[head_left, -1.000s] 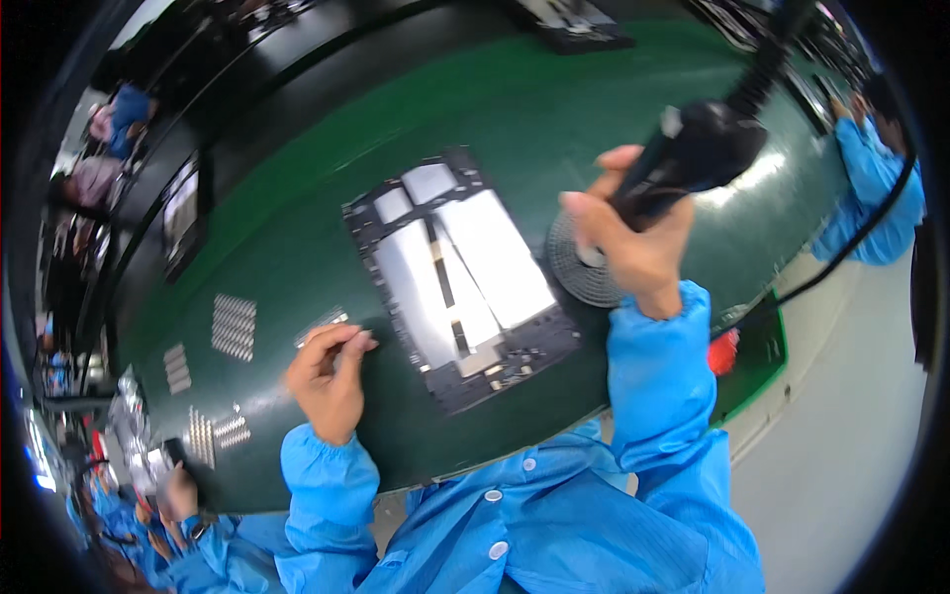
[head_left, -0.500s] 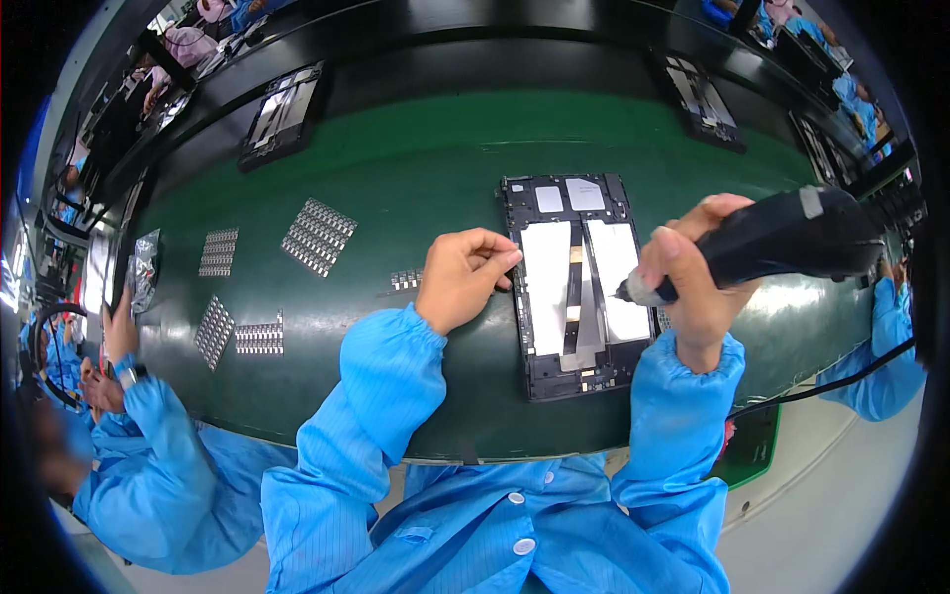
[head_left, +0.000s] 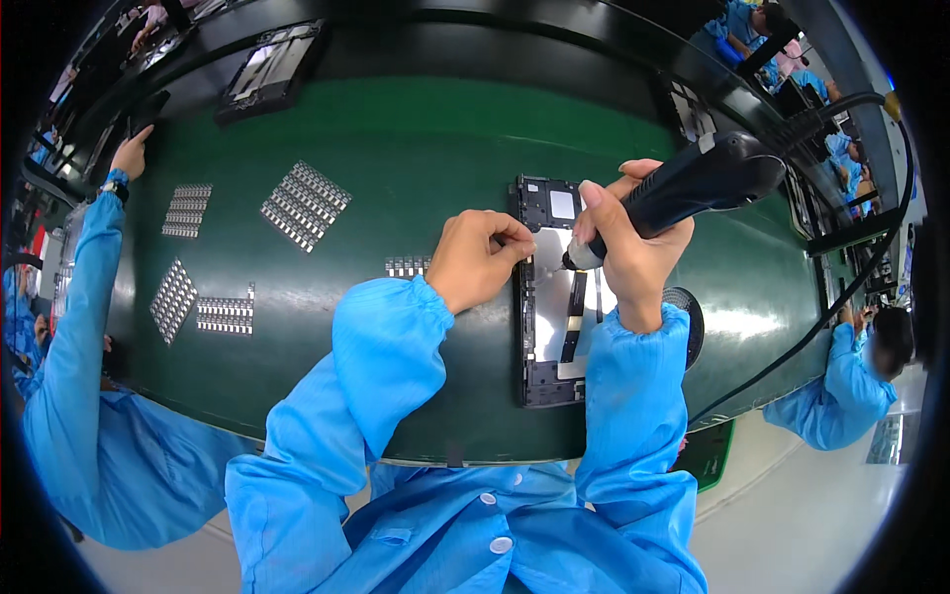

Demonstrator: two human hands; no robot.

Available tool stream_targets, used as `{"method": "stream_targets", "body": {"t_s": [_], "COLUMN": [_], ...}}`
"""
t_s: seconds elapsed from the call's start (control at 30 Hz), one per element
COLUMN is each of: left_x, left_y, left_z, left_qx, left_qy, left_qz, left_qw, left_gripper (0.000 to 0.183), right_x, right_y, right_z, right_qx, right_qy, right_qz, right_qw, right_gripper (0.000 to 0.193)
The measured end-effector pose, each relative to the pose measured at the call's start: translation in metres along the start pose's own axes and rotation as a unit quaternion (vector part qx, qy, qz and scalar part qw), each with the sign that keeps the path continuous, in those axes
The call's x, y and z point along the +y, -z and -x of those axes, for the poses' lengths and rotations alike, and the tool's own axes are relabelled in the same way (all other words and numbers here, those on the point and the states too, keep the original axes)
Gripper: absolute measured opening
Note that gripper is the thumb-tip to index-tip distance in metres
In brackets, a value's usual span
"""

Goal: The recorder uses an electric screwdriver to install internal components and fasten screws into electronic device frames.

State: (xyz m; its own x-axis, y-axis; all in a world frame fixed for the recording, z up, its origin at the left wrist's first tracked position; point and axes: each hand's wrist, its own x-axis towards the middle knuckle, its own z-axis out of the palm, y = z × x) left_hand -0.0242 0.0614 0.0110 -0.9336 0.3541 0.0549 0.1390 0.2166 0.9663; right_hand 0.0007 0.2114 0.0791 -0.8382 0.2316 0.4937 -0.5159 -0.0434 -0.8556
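My right hand [head_left: 638, 247] grips a black electric screwdriver [head_left: 703, 180], whose tip points down at the left half of an opened tablet body [head_left: 550, 371]. The tablet has a black frame, silver-white panels and a dark ribbon cable [head_left: 573, 319]; my right hand and sleeve cover much of its right side. At the tablet's left edge, my left hand [head_left: 477, 259] is closed with thumb and fingertips pinched together. Whatever is in the pinch, if anything, is too small to make out. A small sheet of metal pieces [head_left: 407, 265] lies partly behind my left hand.
Several sheets of small metal pieces [head_left: 306, 205] lie on the green table [head_left: 396, 139] to the left. Another tablet body [head_left: 272, 64] is at the far left. A round dark mesh-patterned item [head_left: 690, 322] sits beside my right sleeve. A black cable [head_left: 792, 346] hangs at right. A co-worker's arm [head_left: 94, 247] reaches along the left.
The screwdriver in my right hand has moved left across the tablet, from its right panel to its left half. My left hand has come up to the tablet's edge. The co-worker's arm stretches farther forward.
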Motion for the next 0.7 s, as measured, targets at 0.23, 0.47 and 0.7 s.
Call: {"method": "stream_targets", "body": {"t_s": [0.23,0.47,0.7], "left_x": [0.009,0.004,0.002], "left_y": [0.006,0.007,0.009], "left_z": [-0.001,-0.002,-0.007], "left_qx": [-0.025,-0.014,-0.049], "left_qy": [0.038,0.077,0.141], "left_qz": [-0.003,0.015,0.081], "left_qw": [0.999,0.997,0.985], "left_gripper": [0.011,0.014,0.014], "right_x": [0.002,-0.004,0.003], "right_y": [0.000,-0.006,-0.025], "right_z": [0.000,-0.001,-0.005], "right_qx": [-0.009,-0.010,-0.040], "right_qy": [0.001,0.014,0.019], "right_qz": [0.015,0.001,-0.007], "right_qw": [1.000,1.000,0.999], "right_gripper": [0.031,0.032,0.031]}}
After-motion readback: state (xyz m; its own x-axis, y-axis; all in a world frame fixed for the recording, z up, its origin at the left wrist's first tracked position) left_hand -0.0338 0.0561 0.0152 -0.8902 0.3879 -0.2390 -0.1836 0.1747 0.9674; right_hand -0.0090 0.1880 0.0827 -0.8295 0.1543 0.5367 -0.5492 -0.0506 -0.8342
